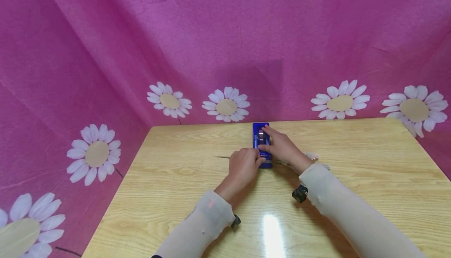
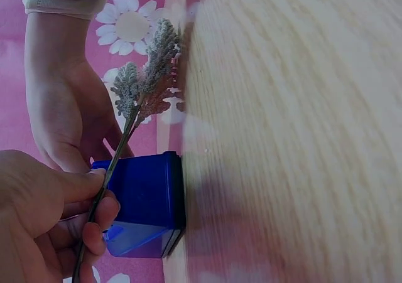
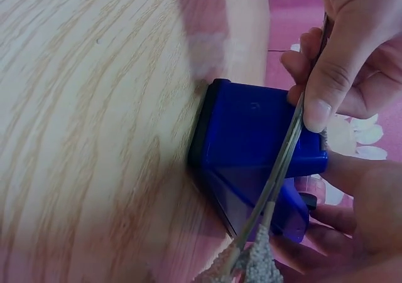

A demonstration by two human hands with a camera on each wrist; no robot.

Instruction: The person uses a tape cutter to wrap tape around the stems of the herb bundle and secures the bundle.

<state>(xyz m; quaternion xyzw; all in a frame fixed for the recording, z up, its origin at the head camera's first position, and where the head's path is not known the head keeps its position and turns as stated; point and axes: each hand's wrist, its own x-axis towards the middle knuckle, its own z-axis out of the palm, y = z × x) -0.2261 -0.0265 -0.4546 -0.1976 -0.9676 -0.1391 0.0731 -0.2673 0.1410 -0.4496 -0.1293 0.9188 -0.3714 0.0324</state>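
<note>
A blue tape dispenser point(image 1: 256, 143) stands on the table toward its back edge, a roll of tape point(image 1: 261, 136) inside it. My right hand point(image 1: 282, 145) holds the dispenser from the right, thumb and index finger spread across the roll. Between thumb and fingers, my left hand point(image 1: 243, 166) pinches thin flower stems point(image 3: 286, 154) at the dispenser's near end. The stems lie crosswise over that end. Fuzzy pale grey and pinkish flower heads point(image 2: 162, 54) point to the right, beneath the right wrist in the head view.
The light wood table point(image 1: 183, 195) carries a bright reflection near the front. Behind it and on the left hangs a pink cloth point(image 1: 211, 35) printed with large white daisies. Both wrists wear small dark cameras point(image 1: 300, 193).
</note>
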